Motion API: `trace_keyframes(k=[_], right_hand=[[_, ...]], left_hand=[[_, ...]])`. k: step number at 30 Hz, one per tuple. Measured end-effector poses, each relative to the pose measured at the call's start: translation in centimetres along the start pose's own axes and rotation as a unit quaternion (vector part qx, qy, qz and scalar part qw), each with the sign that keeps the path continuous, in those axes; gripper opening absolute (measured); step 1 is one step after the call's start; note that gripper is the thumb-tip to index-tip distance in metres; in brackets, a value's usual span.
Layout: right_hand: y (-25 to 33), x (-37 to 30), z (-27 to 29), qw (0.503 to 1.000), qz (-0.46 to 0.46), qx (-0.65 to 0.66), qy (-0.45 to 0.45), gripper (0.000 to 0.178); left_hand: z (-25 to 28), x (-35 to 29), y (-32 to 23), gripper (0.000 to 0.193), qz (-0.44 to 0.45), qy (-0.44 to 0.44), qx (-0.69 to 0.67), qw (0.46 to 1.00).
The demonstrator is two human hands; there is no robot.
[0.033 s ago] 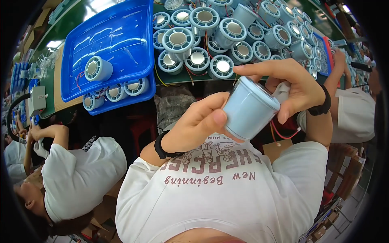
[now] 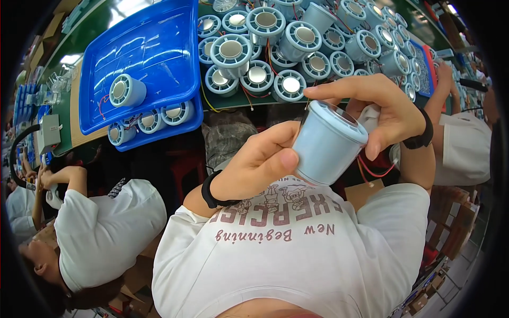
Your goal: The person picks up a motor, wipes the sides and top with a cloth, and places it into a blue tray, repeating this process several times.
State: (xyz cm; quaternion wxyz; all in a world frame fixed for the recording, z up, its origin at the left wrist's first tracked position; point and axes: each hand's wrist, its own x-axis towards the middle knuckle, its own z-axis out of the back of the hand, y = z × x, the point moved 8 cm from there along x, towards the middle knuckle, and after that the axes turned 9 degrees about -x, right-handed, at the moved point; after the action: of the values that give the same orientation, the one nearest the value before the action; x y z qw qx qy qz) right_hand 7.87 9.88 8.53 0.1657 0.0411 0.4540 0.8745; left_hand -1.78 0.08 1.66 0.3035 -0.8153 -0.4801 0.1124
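Observation:
A pale blue cylindrical housing (image 2: 328, 146) is held tilted in front of my chest. My left hand (image 2: 265, 161) is closed around its left side, thumb toward the lower edge. My right hand (image 2: 384, 108) grips it from the right, with the index finger stretched over the rim and the thumb near the right edge. The housing's end beneath my right fingers is partly hidden. Red wires (image 2: 374, 172) with a small white connector dangle from behind it. Beyond my hands, many similar housings with ribbed rims and silvery discs (image 2: 290, 86) crowd the green table (image 2: 233, 103).
At the left, a blue tray (image 2: 154, 58) holding one housing (image 2: 127, 90) is stacked over another blue tray (image 2: 169, 132) with several housings. A grey box (image 2: 49, 132) stands farther left. Co-workers in white shirts sit at the left (image 2: 106, 228) and right (image 2: 464, 148).
The housing has tilted slightly between my hands, and its wires hang a little differently. Both hands keep their hold.

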Motion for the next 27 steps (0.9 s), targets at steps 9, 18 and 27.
trace_keyframes(k=[9,18,27], right_hand=[[0.1,0.6,-0.8,0.994,0.096,-0.029,-0.040,0.100],[-0.9,-5.0,-1.0,0.965,-0.087,0.082,-0.233,0.075],[-6.1,-9.8,-4.5,0.933,-0.151,0.114,-0.306,0.047]], left_hand=[[-0.6,-0.5,0.2,0.066,0.022,-0.035,-0.027,0.999],[0.8,1.0,3.5,0.105,0.110,-0.097,-0.070,0.987],[0.2,1.1,1.2,0.129,0.001,-0.134,0.049,0.990]])
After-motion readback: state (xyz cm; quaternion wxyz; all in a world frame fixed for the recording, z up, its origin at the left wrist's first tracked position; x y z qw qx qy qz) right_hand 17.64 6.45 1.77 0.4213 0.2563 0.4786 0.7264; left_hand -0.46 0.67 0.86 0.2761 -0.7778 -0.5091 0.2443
